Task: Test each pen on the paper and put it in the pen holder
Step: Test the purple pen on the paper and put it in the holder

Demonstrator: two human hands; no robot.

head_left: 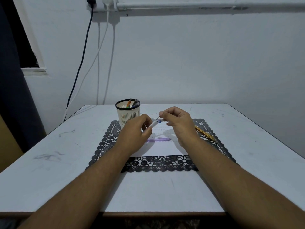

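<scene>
My left hand (pixel 137 129) grips a white pen barrel (pixel 154 124) with a blue band, held above the paper (pixel 162 149). My right hand (pixel 177 120) pinches the pen's other, clear part (pixel 162 120) right at that blue band; the two pieces meet between my hands. A purple pen (pixel 159 139) lies flat on the paper. A yellow pen (pixel 204 133) lies on the mat at the right, partly hidden by my right hand. The white slotted pen holder (pixel 127 114) stands at the mat's far left corner with several pens in it.
A black lace mat (pixel 158 165) lies under the paper on the white table (pixel 49 146). Cables (pixel 99 63) hang down the wall behind the table's far left edge. The table's near edge is just below my forearms.
</scene>
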